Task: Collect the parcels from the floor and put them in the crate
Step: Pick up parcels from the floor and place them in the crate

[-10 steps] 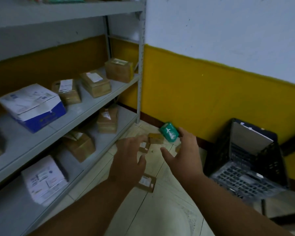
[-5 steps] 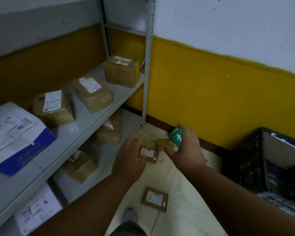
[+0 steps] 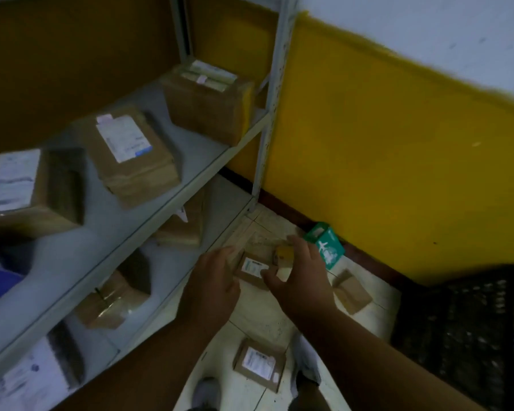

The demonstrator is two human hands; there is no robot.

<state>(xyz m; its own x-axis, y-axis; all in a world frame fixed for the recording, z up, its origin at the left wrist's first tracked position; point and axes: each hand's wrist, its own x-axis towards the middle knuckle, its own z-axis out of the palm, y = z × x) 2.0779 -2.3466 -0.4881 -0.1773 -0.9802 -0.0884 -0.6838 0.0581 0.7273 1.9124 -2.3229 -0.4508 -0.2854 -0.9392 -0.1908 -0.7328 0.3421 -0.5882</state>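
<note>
Floor [image 3: 261, 318]: pale tiles with dark grout lines, scuffed and dusty, running into the far corner of the room.
Wall [image 3: 398, 161]: yellow on the lower part, white above, with a dark skirting strip where it meets the floor.
Shelving [image 3: 166, 203]: grey metal rack on the left, two levels in view, each carrying brown cardboard boxes with white labels; a blue and white box sits at the near left edge.
Crate [image 3: 457, 330]: black plastic lattice, standing on the floor at the right, near the wall.
Labelled parcel [image 3: 254, 269]: small, brown, flat on the floor between the two hands, a white label on top.
Small tan parcel [image 3: 284, 256]: just beyond the labelled parcel, partly hidden by the right hand.
Green parcel [image 3: 325, 244]: leaning at the foot of the wall, with a white aeroplane mark on its face; behind the right fingers, contact unclear.
Plain parcel [image 3: 350, 290]: brown, on the floor to the right of the right hand.
Near parcel [image 3: 260, 363]: brown with a white label, lying near the person's shoes.
Left hand [image 3: 212, 280]: fingers straight and relaxed, stretched toward the labelled parcel's left edge, holding nothing.
Right hand [image 3: 301, 277]: spread wide over the small tan parcel, thumb by the labelled parcel, gripping nothing.
Writing: every label is too blurred to read.
</note>
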